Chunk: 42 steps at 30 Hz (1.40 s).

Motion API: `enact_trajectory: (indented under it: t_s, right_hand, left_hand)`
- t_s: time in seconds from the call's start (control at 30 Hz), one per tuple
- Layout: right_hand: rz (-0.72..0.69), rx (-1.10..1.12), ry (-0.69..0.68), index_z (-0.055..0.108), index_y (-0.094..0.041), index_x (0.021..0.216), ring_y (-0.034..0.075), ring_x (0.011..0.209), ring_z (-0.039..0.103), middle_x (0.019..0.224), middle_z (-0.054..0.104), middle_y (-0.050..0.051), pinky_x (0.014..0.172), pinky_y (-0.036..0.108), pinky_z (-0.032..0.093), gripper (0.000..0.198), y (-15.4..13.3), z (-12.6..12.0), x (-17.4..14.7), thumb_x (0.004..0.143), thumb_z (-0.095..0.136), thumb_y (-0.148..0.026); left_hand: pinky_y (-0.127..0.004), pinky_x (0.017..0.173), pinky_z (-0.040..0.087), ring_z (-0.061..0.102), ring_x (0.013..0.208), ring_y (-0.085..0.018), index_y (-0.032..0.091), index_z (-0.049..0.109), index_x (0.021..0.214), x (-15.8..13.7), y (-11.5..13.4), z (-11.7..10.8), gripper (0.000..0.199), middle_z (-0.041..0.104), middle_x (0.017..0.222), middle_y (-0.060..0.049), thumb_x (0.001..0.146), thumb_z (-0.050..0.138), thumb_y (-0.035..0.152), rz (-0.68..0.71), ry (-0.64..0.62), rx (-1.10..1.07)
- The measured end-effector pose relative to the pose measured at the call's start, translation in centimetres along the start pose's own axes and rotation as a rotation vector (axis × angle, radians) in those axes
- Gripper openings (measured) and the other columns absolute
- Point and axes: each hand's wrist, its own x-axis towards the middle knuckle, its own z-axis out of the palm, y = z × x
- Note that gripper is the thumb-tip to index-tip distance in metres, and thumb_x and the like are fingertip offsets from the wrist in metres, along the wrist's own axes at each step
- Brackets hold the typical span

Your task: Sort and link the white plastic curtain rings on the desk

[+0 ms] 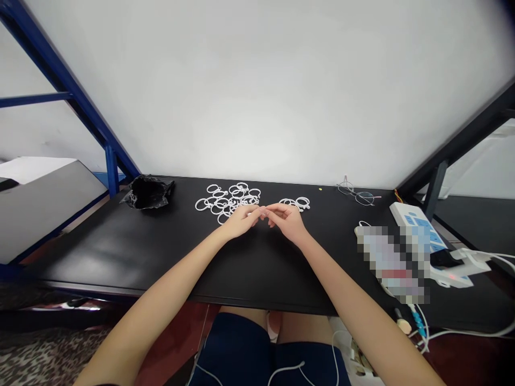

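My left hand (244,219) and my right hand (286,219) meet fingertip to fingertip above the black table (249,273). Both are closed in a pinch; whatever lies between the fingers is hidden or too small to make out. Just behind and left of my left hand spreads a loose pile of white plastic rings (220,202), each with a small tab or clip, partly covered by that hand. A smaller group of similar white rings (302,202) lies behind my right hand, partly hidden by it.
An open black plastic bag (148,194) stands at the back left. Eyeglasses (356,193) rest near the wall on the right. Further forward are a white power strip (418,222), a blurred-out phone (392,262) and white cables (470,332). A blue metal frame (72,91) rises at left.
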Motion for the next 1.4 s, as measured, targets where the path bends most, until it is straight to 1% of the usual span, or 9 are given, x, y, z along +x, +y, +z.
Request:
enact_trajectory:
  t_s: [0.13, 0.27, 0.5, 0.63, 0.8, 1.1, 1.4]
  right_hand:
    - [0.048, 0.028, -0.008, 0.072, -0.017, 0.083, 0.01, 0.053, 0.057, 0.071, 0.07, 0.002, 0.051, 0.024, 0.051, 0.026, -0.44, -0.02, -0.08, 0.07, 0.076, -0.039]
    - [0.092, 0.073, -0.037, 0.071, -0.017, 0.084, 0.011, 0.056, 0.059, 0.076, 0.072, 0.004, 0.052, 0.024, 0.051, 0.028, -0.97, -0.1, -0.19, 0.068, 0.077, -0.039]
    - [0.125, 0.087, -0.057, 0.07, -0.017, 0.08, 0.011, 0.057, 0.061, 0.076, 0.073, 0.004, 0.053, 0.024, 0.052, 0.026, -0.72, -0.05, -0.23, 0.069, 0.077, -0.04]
    - [0.124, 0.087, -0.078, 0.072, -0.017, 0.082, 0.01, 0.057, 0.06, 0.077, 0.073, 0.004, 0.053, 0.024, 0.052, 0.027, -0.65, 0.01, -0.23, 0.07, 0.075, -0.041]
    - [0.119, 0.083, -0.089, 0.073, -0.017, 0.082, 0.01, 0.057, 0.06, 0.075, 0.072, 0.004, 0.054, 0.024, 0.052, 0.027, -0.59, 0.02, -0.26, 0.071, 0.075, -0.042]
    - [0.122, 0.103, -0.112, 0.073, -0.017, 0.079, 0.011, 0.057, 0.062, 0.072, 0.072, 0.003, 0.057, 0.025, 0.054, 0.028, -0.31, 0.42, -0.37, 0.071, 0.075, -0.043]
    - [0.123, 0.111, -0.114, 0.073, -0.017, 0.08, 0.011, 0.056, 0.061, 0.072, 0.072, 0.003, 0.057, 0.026, 0.053, 0.027, -0.32, 0.43, -0.37, 0.071, 0.075, -0.042]
  left_hand:
    - [-0.021, 0.053, 0.039, 0.047, 0.052, -0.009, 0.015, 0.059, 0.074, -0.04, 0.08, 0.09, 0.04, 0.05, 0.056, 0.003, 0.093, 0.039, 0.044, 0.004, 0.05, 0.036]
    - [-0.021, 0.057, 0.04, 0.05, 0.056, -0.01, 0.016, 0.057, 0.072, -0.03, 0.2, 0.0, 0.036, 0.054, 0.061, 0.002, 0.092, 0.039, 0.039, 0.005, 0.091, 0.034]
    - [-0.021, 0.054, 0.039, 0.049, 0.056, -0.009, 0.016, 0.054, 0.069, 0.09, -0.08, -0.08, 0.03, 0.057, 0.066, 0.001, 0.089, 0.041, 0.033, 0.02, 0.117, 0.038]
    - [-0.02, 0.048, 0.037, 0.045, 0.049, -0.007, 0.016, 0.052, 0.068, 0.09, -0.38, -0.08, 0.029, 0.055, 0.067, 0.002, 0.089, 0.042, 0.033, 0.013, 0.119, 0.048]
    - [-0.019, 0.041, 0.035, 0.043, 0.041, -0.006, 0.016, 0.049, 0.067, 0.01, -0.4, -0.1, 0.027, 0.047, 0.058, 0.005, 0.087, 0.045, 0.034, -0.04, 0.09, 0.001]
    - [-0.018, 0.041, 0.034, 0.044, 0.039, -0.006, 0.016, 0.046, 0.064, -0.09, 0.19, -0.16, 0.024, 0.044, 0.054, 0.006, 0.086, 0.044, 0.027, -0.02, 0.082, 0.006]
    - [-0.018, 0.041, 0.035, 0.044, 0.04, -0.006, 0.017, 0.045, 0.063, -0.08, 0.12, -0.24, 0.024, 0.043, 0.054, 0.006, 0.084, 0.044, 0.027, -0.014, 0.082, 0.021]
